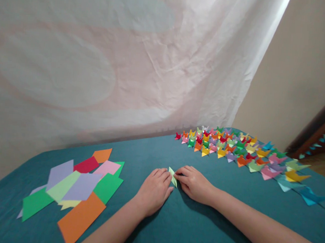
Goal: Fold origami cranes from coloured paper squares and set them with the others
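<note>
A small folded piece of pale green paper (pixel 172 176) lies on the teal tablecloth (pixel 150 230) between my two hands. My left hand (pixel 154 190) rests knuckles up just left of it, fingers curled onto the paper's left edge. My right hand (pixel 194 183) presses on the paper's right side with its fingers closed in a pinch. Most of the paper is hidden under my fingers.
A loose pile of flat coloured paper sheets (pixel 75 189) lies at the left. Several rows of folded paper cranes (pixel 232 147) in many colours stand at the back right. A wrinkled white cloth (pixel 113 60) hangs behind the table. A wooden piece (pixel 315 140) stands at the far right.
</note>
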`<state>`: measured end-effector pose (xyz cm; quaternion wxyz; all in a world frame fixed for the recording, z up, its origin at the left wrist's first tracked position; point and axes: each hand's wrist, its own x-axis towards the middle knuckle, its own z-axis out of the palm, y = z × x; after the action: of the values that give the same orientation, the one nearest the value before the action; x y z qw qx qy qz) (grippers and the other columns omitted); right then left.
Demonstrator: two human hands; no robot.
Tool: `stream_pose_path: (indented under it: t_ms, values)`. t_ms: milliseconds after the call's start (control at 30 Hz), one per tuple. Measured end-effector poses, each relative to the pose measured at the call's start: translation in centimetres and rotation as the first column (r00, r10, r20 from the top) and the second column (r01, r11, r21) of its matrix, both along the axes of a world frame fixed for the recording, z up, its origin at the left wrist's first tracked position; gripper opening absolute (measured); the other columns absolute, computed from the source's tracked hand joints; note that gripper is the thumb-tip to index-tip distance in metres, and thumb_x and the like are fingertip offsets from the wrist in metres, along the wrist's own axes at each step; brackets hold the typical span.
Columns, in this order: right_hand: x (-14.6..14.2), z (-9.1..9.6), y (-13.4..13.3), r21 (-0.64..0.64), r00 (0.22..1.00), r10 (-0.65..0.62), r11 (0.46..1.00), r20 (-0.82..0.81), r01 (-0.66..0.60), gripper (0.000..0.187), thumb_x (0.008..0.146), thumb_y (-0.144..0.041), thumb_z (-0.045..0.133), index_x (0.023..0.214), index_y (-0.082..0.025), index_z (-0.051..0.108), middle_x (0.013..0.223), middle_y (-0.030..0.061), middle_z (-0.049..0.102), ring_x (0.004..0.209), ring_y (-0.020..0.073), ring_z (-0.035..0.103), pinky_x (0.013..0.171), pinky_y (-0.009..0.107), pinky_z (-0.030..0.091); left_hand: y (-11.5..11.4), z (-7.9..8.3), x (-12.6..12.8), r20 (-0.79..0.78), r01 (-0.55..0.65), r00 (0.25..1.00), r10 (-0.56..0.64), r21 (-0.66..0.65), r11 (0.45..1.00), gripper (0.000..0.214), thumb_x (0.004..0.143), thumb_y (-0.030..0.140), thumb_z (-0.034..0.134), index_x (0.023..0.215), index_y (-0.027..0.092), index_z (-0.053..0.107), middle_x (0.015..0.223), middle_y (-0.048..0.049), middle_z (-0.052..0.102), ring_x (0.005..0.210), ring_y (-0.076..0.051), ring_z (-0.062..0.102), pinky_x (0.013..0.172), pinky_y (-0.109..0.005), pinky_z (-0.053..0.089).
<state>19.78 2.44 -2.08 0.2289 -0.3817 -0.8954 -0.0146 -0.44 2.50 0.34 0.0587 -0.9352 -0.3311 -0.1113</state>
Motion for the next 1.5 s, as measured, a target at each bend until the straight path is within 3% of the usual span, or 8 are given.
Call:
stream_pose_path:
  t_ms: [233, 833, 1167, 1500]
  values:
    - [0.0, 0.0, 0.0, 0.0, 1.0, -0.001, 1.0, 0.003, 0.001, 0.03, 0.083, -0.009, 0.048, 0.108, -0.017, 0.062, 0.098, 0.0091, 0.061, 0.092, 0.0201, 0.053, 0.08, 0.035, 0.042, 0.1, 0.1, -0.3, 0.033, 0.005, 0.999, -0.004, -0.042, 0.999, 0.033, 0.09, 0.035, 0.046, 0.118, 0.018, 0.051, 0.115, -0.0096, 0.058, 0.108, -0.024, 0.05, 0.094, -0.041, 0.038]
    - [0.1, 0.4, -0.1, -0.027, 1.0, -0.01, 1.0, 0.016, 0.011, 0.03, 0.083, -0.009, 0.047, 0.108, -0.018, 0.062, 0.101, 0.0081, 0.061, 0.092, 0.0194, 0.052, 0.08, 0.034, 0.041, 1.1, 0.2, -1.1, -0.073, 0.042, 0.996, -0.043, -0.022, 0.999, 0.037, 0.093, 0.035, 0.041, 0.126, 0.019, 0.046, 0.129, -0.0062, 0.052, 0.121, -0.025, 0.041, 0.1, -0.041, 0.033]
    - [0.0, 0.5, -0.1, -0.012, 1.0, -0.005, 1.0, 0.007, 0.005, 0.029, 0.083, -0.009, 0.047, 0.107, -0.017, 0.062, 0.099, 0.0087, 0.061, 0.091, 0.0189, 0.052, 0.079, 0.033, 0.041, 1.2, 0.1, -1.2, -0.037, 0.049, 0.998, -0.05, -0.031, 0.998, 0.038, 0.093, 0.035, 0.039, 0.128, 0.021, 0.044, 0.124, -0.0065, 0.053, 0.113, -0.023, 0.044, 0.098, -0.04, 0.034]
    - [0.0, 0.3, -0.1, -0.026, 1.0, -0.01, 1.0, 0.008, 0.011, 0.029, 0.083, -0.009, 0.047, 0.107, -0.018, 0.062, 0.1, 0.0076, 0.061, 0.092, 0.0186, 0.051, 0.081, 0.033, 0.04, 1.3, -0.3, -1.4, -0.001, 0.008, 1.0, -0.008, -0.083, 0.997, 0.042, 0.093, 0.039, 0.037, 0.13, 0.02, 0.042, 0.127, -0.0078, 0.049, 0.119, -0.026, 0.038, 0.102, -0.044, 0.032]
